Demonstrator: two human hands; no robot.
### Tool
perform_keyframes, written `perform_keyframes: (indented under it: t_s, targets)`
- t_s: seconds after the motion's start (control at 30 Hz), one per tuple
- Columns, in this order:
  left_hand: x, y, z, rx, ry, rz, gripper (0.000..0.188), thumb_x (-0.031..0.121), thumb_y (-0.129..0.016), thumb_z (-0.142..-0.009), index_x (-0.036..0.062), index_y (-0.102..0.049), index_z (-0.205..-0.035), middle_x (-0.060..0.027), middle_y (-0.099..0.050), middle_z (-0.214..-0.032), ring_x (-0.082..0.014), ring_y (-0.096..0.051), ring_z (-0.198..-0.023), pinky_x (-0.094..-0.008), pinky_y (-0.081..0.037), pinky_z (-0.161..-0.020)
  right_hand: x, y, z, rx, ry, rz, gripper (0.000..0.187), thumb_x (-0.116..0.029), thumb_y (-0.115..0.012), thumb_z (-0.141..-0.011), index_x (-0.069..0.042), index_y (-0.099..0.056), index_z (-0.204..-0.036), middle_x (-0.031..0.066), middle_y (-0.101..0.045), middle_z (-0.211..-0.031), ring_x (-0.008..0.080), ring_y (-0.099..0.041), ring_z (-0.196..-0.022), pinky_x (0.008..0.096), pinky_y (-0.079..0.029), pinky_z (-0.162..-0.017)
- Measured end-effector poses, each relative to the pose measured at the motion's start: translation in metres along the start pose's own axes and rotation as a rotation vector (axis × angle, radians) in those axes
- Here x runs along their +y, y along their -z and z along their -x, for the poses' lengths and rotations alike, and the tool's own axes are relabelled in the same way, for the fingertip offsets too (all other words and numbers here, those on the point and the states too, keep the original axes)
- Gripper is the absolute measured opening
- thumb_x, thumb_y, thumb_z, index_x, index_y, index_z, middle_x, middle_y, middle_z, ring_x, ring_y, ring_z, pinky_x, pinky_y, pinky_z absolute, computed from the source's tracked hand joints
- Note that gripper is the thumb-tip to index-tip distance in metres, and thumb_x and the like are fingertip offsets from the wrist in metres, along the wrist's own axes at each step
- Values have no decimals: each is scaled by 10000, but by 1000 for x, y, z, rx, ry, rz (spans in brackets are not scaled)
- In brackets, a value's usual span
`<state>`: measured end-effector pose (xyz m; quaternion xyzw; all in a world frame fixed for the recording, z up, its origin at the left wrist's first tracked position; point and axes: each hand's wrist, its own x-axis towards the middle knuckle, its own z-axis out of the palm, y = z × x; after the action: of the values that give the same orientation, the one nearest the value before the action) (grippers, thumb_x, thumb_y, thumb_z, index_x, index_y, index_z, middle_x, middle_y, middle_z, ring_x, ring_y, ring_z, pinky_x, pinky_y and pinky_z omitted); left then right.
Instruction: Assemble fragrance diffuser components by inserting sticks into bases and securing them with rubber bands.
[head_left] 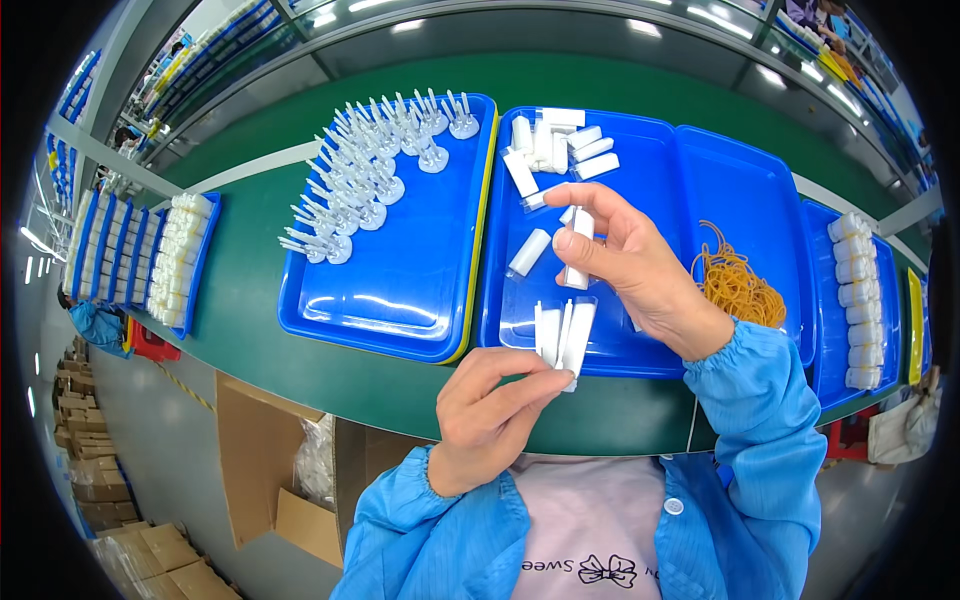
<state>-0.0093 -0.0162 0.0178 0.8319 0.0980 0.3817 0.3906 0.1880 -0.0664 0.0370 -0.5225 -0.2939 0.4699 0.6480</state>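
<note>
A: Our left hand (490,405) pinches a clear sleeve of white sticks (562,338) at the middle blue tray (660,170)'s near edge.

B: Our right hand (625,262) grips one more white stick (578,250) above it. We should keep the sleeve mouth open and feed it in straight.

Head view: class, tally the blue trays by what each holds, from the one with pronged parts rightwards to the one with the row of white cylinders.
Tray of white pronged parts: 1
Tray of loose white tubes: 1
Tray of orange rubber bands: 1
Tray of white cylinders in a row: 1
Total: 4
</note>
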Motion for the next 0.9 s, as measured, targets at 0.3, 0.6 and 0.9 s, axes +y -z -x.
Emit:
perform_keyframes:
  t_s: [0.3, 0.6, 0.9]
  targets:
    - [0, -2, -2, 25, 22, -12, 274, -74, -743, -685, 54, -730, -927, -78, -646, -866, -213, -607, -776, -296, -480, -659, 1, -6, 4, -72, -27, 73, 352, -261, -653, -926, -51, -566, -1195, 8, -568, -978, 81, -568, -865, 233, -477, -778]
    - [-5, 2, -1, 4, -45, -49, 314, -73, -734, -671, 71, -736, -950, -52, -642, -873, -219, -606, -793, -305, -483, -653, -20, 15, 9, -48, 133, 253, 221, -210, -619, -947, -5, -681, -1005, 15, -648, -953, 78, -563, -884, 257, -456, -817]
    - [-4, -7, 6, 256, 112, -28, 270, -52, -752, -676, 25, -690, -927, -77, -651, -889, -217, -608, -855, -325, -491, -743, -8, -8, 31, -105, 215, 351, 183, -170, -624, -922, -1, -686, -953, 70, -666, -941, 133, -577, -932, 308, -439, -856]
